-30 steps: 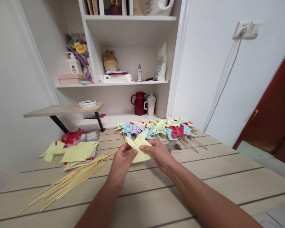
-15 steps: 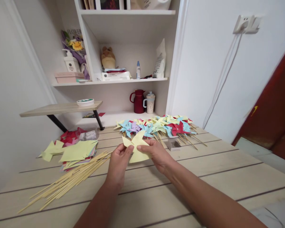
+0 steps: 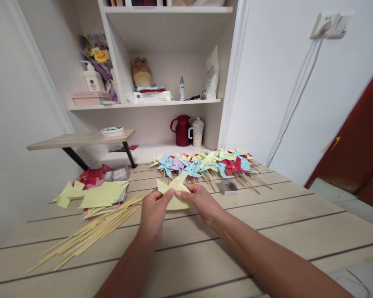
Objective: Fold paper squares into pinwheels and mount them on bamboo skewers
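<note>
Between my two hands is a yellow paper pinwheel (image 3: 178,203), its pointed blades standing up above my fingers and a flat part below. My left hand (image 3: 155,206) pinches its left side, thumb on the front near the centre. From the right, my right hand (image 3: 202,200) pinches it too, with the thumb close to the other thumb. Behind my hands lie several finished pinwheels (image 3: 192,167) in blue, red, purple and yellow on sticks. A bundle of thin wooden sticks (image 3: 95,231) lies left of my left hand, beside a stack of coloured paper sheets (image 3: 102,195).
A small clear box (image 3: 228,187) stands right of my hands. At the left are yellow cut paper (image 3: 69,194), red paper pieces (image 3: 91,178) and a clear container (image 3: 115,174). A raised wooden stand (image 3: 77,140) and a shelf with a red jug (image 3: 182,131) rise behind.
Both thumbs have come closer together at the pinwheel's centre, and its blades look more folded in. The view has shifted slightly.
</note>
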The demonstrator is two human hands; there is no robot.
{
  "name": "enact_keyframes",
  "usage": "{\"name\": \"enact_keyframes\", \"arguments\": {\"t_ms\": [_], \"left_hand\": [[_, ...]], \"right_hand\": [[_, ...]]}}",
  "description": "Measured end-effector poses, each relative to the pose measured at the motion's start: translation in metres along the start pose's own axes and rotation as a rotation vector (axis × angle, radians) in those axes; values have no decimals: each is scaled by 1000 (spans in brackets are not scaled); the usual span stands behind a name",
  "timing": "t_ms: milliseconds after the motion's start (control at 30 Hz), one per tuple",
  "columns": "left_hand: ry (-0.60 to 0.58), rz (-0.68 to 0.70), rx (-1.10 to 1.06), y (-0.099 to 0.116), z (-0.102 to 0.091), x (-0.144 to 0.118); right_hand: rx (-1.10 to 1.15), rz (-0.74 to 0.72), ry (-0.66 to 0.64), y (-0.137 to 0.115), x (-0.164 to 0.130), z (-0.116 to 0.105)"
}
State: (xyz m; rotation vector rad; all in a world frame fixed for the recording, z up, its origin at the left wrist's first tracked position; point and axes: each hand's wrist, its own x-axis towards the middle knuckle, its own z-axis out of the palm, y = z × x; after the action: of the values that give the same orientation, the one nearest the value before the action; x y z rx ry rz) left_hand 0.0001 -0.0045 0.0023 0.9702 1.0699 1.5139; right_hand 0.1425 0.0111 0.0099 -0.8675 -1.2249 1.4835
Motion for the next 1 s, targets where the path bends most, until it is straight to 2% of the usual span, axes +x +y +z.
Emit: {"name": "enact_keyframes", "arguments": {"t_ms": [133,367,467,600,700,900,1000], "left_hand": [[22,-108,-42,7,-8,3],[7,-235,-126,18,-18,7],[-64,-274,-119,16,-18,7],[-140,-304,-129,12,-19,7],[-156,-323,-141,11,-20,8],[-168,-364,-186,13,-20,8],[-169,-356,-181,12,-20,9]], "right_hand": [[-137,-94,18,-9,-1,-9],[-182,-201,-131,-17,-3,-21],[-217,-227,-208,-17,-2,-21],[-320,-292,-219,-17,0,-23],[-421,-343,-231,-18,0,-24],[-538,-407,-336,-21,-5,-23],[-610,-459,-329,-18,-4,-23]]}}
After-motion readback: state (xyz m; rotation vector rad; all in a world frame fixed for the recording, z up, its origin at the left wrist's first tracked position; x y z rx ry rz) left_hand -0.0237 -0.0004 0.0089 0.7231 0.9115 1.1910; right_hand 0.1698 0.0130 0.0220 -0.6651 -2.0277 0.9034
